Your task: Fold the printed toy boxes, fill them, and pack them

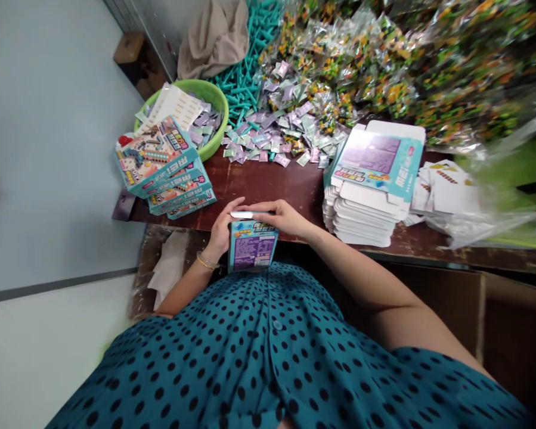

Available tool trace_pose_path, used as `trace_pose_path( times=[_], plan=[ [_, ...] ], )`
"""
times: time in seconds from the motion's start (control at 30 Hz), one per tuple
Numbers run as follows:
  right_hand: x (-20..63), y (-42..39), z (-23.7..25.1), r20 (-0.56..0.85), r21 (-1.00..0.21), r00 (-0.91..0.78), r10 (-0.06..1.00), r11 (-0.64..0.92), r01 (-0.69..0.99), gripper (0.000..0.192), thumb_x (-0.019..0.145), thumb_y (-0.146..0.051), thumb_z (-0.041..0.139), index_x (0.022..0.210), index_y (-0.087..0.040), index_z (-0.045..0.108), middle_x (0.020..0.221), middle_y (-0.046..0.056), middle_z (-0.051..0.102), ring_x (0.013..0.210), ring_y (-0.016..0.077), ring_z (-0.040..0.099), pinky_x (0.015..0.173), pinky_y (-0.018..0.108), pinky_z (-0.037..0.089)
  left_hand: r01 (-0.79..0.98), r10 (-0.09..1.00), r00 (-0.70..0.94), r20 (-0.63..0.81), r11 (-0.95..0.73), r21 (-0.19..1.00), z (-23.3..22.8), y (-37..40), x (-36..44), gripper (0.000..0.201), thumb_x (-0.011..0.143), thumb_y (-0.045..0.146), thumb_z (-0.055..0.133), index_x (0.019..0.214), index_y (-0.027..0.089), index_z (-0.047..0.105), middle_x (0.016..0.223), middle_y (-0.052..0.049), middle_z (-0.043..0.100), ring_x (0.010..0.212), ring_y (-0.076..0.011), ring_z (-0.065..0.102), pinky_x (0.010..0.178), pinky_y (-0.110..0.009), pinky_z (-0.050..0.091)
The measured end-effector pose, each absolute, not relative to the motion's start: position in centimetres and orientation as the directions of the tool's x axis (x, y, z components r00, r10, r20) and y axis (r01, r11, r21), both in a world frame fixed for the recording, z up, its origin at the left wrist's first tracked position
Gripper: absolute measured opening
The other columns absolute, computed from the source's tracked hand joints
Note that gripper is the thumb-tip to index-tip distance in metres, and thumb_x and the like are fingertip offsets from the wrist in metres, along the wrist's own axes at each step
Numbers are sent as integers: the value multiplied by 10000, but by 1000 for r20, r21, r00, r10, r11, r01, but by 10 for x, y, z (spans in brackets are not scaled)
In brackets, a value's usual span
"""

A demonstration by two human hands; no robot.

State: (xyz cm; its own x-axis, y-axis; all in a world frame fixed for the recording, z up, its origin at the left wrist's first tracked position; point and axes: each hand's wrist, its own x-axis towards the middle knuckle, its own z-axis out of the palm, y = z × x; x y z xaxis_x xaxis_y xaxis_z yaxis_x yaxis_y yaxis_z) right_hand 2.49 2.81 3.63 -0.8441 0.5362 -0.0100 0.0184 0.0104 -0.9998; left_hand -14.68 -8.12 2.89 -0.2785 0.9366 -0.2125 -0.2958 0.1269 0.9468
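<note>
A: Holding item one: small box, upright at the near edge of the table, against the person's body. Left hand wrapped around its left side, fingers closed on it. Right hand laid over the top, fingertips pressing the white top flap.

B: Handling notes?

A: Thin printed card, by the look of it light and stiff but easily dented. Best gripped by the side walls, with only a light press on the flap.

B: Next entries, moving outward.

A: Stack of finished boxes, left, on the table corner. Stack of flat unfolded boxes, right, just beside the right hand. Green bowl of small packets behind the finished stack. Loose packets spread mid-table. Teal plastic pieces heaped beyond. Clear bags of coloured parts at the far right. Beige cloth at the back.
</note>
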Motion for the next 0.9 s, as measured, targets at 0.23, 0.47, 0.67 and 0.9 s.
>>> trace_pose_path(
  times=[0.23, 0.47, 0.67, 0.9],
  plan=[
    [38, 37, 30, 90, -959, -895, 437, 281, 41, 344, 991, -393, 604, 1252, -240, 767, 1302, 66, 736, 1246, 251, 674, 1123, 407, 501, 159, 868, -396, 299, -256, 953, 10, -104, -142, 319, 962, 362, 464, 1116, 206, 694, 1256, -105, 682, 1163, -257, 667, 1033, -453, 526],
    [57, 24, 3, 239, -843, -905, 351, 537, -14, 448, 1057, -357, 479, 1486, -274, 577, 1491, 107, 595, 1415, 264, 522, 1200, 525, 406, 628, 830, -276, 485, -227, 744, -2, -119, -147, 229, 977, 377, 633, 1132, 215, 682, 1175, -100, 719, 1132, -226, 679, 1011, -428, 548],
    [49, 7, -8, 217, -888, -807, 549, 455, 71, 469, 1006, -418, 565, 1457, -290, 587, 1466, 101, 603, 1404, 280, 526, 1183, 534, 409, 560, 809, -330, 487, -248, 790, 3, -112, -153, 185, 1014, 346, 577, 978, 209, 697, 1079, -75, 745, 1034, -201, 708, 953, -389, 562],
    [54, -22, 47, 200, -810, -546, 813, 451, 375, 608, 915, -349, 685, 1491, -223, 533, 1426, 130, 628, 1254, 344, 605, 1102, 505, 466, 490, 667, -550, 503, -231, 841, 39, -69, -172, 369, 1050, 424, 500, 1354, 239, 597, 1404, -112, 621, 1329, -230, 584, 1155, -406, 446]
  ],
)
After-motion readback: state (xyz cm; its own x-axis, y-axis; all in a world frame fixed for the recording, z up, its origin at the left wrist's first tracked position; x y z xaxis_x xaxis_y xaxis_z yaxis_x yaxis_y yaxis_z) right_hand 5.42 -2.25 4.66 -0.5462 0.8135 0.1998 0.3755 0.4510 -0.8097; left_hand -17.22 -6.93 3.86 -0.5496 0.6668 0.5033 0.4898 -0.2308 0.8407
